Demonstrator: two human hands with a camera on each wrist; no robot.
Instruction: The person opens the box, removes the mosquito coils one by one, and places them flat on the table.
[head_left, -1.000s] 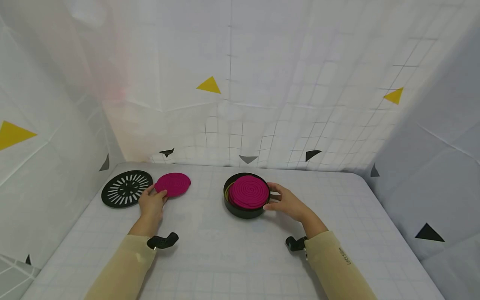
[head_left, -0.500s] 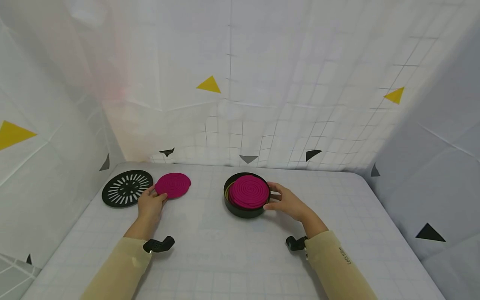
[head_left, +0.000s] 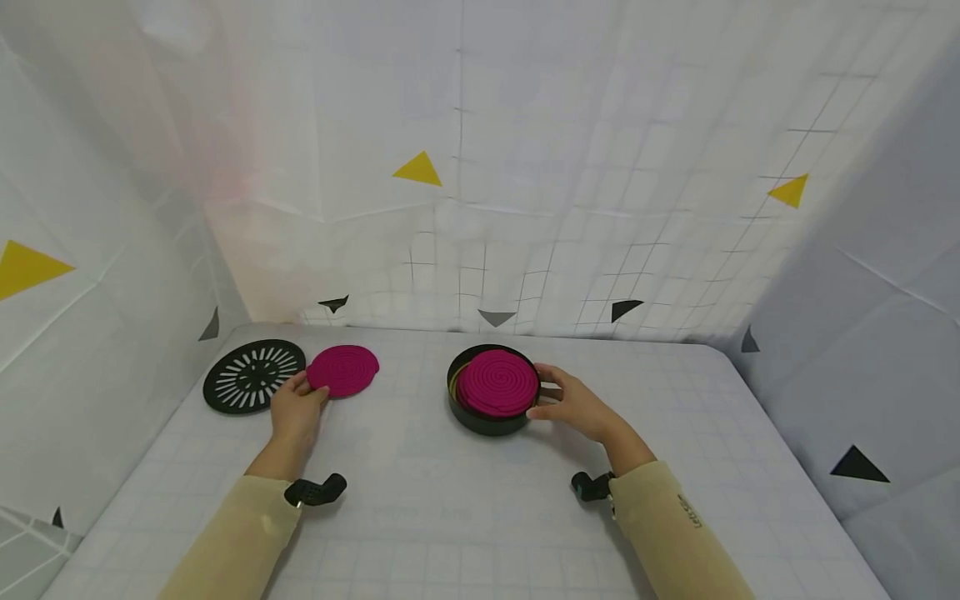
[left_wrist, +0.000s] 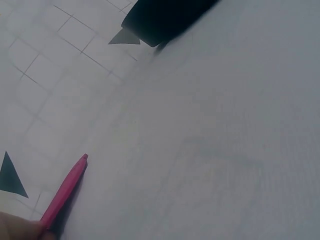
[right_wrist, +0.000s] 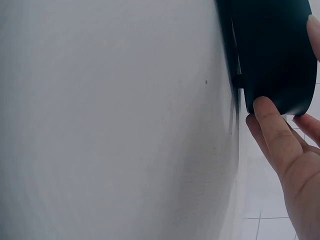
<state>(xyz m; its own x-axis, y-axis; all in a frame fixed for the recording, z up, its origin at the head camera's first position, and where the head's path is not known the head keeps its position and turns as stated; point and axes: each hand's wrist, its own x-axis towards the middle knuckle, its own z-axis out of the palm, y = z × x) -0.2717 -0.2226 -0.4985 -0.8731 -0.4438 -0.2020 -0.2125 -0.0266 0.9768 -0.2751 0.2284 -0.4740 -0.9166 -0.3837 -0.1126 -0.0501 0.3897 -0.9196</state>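
Observation:
My left hand (head_left: 297,412) pinches a pink mosquito coil (head_left: 343,371) by its near left edge, fingers and thumb on opposite faces. Edge-on, the coil (left_wrist: 66,192) shows above the white surface in the left wrist view. A round black tin (head_left: 489,427) stands to the right, with more pink coil (head_left: 498,383) piled inside it. My right hand (head_left: 577,406) holds the tin by its right side, thumb toward the near rim. Fingertips press on the tin's dark wall (right_wrist: 275,55) in the right wrist view. The inside bottom of the tin is hidden.
A black slotted lid (head_left: 255,377) lies at the far left, right beside my left hand. The white table (head_left: 450,517) ends at a white backdrop (head_left: 525,250) with yellow and black triangles.
My left hand and forearm have shifted slightly left, and the pink coil with them. The right hand and the tin stay in place.

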